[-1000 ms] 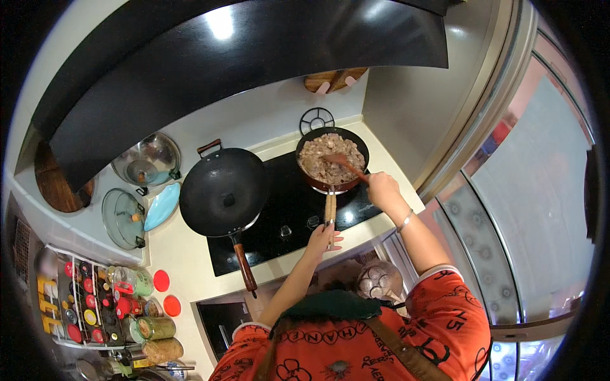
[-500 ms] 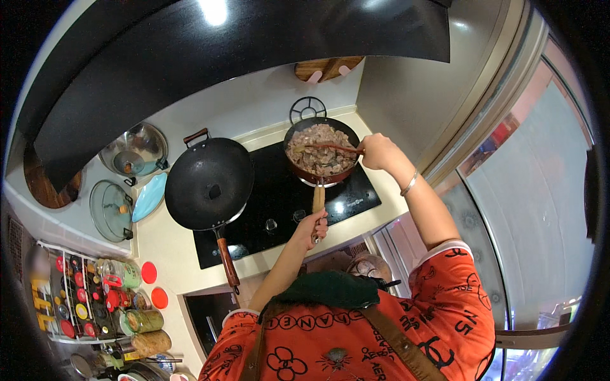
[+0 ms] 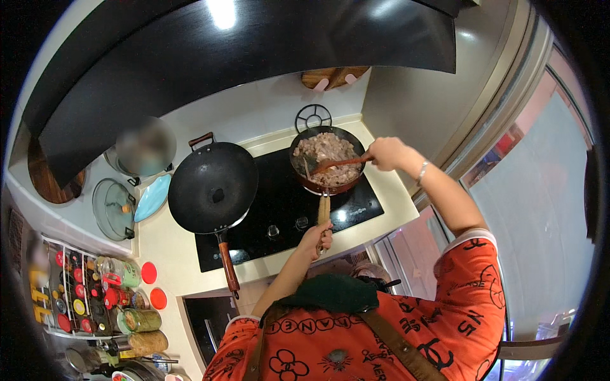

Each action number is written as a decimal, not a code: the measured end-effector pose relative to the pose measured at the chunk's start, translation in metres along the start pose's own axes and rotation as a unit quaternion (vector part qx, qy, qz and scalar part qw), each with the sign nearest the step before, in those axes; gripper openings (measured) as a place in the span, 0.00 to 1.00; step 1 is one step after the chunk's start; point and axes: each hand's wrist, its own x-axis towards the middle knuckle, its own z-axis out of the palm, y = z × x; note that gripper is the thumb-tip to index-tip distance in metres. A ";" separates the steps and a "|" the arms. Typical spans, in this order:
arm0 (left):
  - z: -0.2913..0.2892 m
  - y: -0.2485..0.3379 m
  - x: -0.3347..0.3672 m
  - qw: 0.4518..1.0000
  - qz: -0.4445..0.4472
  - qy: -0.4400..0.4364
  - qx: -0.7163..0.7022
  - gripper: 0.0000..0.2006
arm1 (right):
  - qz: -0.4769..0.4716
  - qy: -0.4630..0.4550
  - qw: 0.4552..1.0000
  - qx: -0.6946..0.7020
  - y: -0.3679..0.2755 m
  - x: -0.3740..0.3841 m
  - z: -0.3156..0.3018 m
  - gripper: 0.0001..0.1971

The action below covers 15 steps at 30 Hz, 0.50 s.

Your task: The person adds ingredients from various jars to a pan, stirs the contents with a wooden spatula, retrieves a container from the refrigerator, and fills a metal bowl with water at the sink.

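Note:
A dark frying pan [image 3: 357, 182] with a reddish-brown outer side sits on the right of the black cooktop [image 3: 270, 209]. Browned chopped meat [image 3: 333, 147] fills much of it, and part of the dark pan bottom shows at the left. My left hand [image 3: 316, 240] is wrapped round the pan's light wooden handle [image 3: 325, 211]. From the right, my right hand [image 3: 389, 154] grips a reddish-brown wooden spatula [image 3: 346, 161]. Its blade is down among the meat, partly hidden.
An empty black wok [image 3: 215, 184] stands on the left of the cooktop, its wooden handle [image 3: 229, 267] jutting past the counter edge. Above hangs the dark range hood [image 3: 254, 44]. Glass lid [image 3: 109, 206], blue dish [image 3: 152, 197] and a rack of jars [image 3: 79, 295] are at left.
My right hand and the spatula have shifted slightly right and down; the blade now lies lower in the pan. The meat has been pushed off the left part of the pan bottom.

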 end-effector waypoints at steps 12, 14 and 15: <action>-0.008 -0.006 0.007 1.000 0.002 -0.019 -0.018 0.14 | 0.040 0.066 0.994 -0.078 0.003 0.095 -0.001 0.08; -0.006 -0.006 0.007 1.000 0.001 -0.020 -0.019 0.15 | 0.008 0.056 0.993 -0.108 -0.016 0.099 0.002 0.07; -0.005 -0.005 0.007 1.000 0.002 -0.019 -0.011 0.15 | -0.012 0.051 0.992 -0.115 -0.023 0.098 0.005 0.08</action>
